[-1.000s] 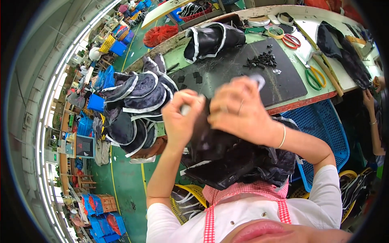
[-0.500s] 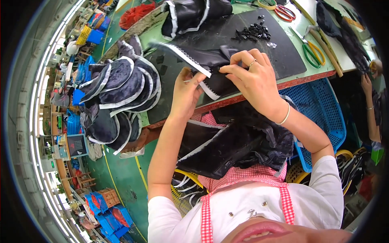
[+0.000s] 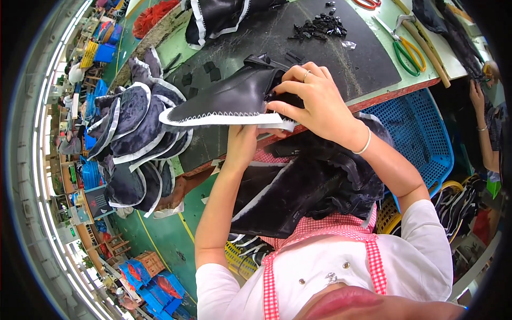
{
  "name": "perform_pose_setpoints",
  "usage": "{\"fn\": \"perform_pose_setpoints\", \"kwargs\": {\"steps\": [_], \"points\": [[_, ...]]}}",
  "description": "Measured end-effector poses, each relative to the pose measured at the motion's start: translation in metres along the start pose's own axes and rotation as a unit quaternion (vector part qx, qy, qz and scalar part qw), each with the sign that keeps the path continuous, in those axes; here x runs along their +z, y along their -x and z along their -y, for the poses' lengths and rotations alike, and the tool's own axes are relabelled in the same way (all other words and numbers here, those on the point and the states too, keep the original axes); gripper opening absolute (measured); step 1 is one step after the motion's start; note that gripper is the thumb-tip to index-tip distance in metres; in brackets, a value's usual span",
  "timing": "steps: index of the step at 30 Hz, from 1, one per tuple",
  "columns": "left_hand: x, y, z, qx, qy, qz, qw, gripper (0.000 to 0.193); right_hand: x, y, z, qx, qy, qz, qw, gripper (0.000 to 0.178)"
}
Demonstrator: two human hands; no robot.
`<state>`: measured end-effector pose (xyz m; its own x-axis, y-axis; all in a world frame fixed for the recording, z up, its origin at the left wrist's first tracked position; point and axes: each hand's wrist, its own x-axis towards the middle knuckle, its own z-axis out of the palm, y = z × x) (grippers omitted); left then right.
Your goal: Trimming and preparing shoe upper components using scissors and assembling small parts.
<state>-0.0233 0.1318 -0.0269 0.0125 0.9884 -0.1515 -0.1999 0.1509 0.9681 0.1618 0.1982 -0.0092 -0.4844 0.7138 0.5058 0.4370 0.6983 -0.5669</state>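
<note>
A black leather shoe upper (image 3: 226, 101) with a white, zigzag-stitched lower edge is held over the near edge of the bench, its toe to the left. My left hand (image 3: 244, 143) supports it from below, with most of its fingers hidden behind the upper. At the upper's opening, my right hand (image 3: 319, 104) has thumb and fingers closed on the rim. Whether a small piece is also pinched there is hidden. Small shiny black pieces (image 3: 322, 26) lie heaped on the black mat (image 3: 368, 64) beyond. More black, fleece-lined uppers (image 3: 298, 186) rest on my lap.
Left of the mat is a pile of fleece-lined uppers (image 3: 141, 112); another upper (image 3: 229, 16) lies at the back. Green-and-orange-handled scissors (image 3: 409, 56) and a hammer (image 3: 426, 45) are at right. A blue basket (image 3: 440, 141) stands below the bench edge. Another person's hand (image 3: 476, 96) is far right.
The upper has turned from nearly edge-on to broadside, toe swung down to the left. My left hand has gone mostly behind it; my right stays at the opening. The whole view has shifted slightly.
</note>
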Motion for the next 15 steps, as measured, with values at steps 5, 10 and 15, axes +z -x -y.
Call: {"fn": "perform_pose_setpoints", "kwargs": {"steps": [5, 10, 15], "points": [[-0.002, 0.024, -0.007, 0.098, -0.355, -0.059, 0.928, 0.026, 0.002, 0.005, -0.001, 0.026, -0.048, 0.013, 0.998, 0.024], [0.007, 0.03, -0.025, 0.191, -0.477, -0.002, 0.858, 0.027, 0.006, 0.011, 0.003, 0.047, -0.19, -0.04, 0.98, 0.019], [0.032, 0.035, -0.032, 0.116, -0.385, -0.089, 0.911, 0.024, 0.008, 0.007, 0.005, 0.069, -0.254, -0.05, 0.963, 0.013]]}}
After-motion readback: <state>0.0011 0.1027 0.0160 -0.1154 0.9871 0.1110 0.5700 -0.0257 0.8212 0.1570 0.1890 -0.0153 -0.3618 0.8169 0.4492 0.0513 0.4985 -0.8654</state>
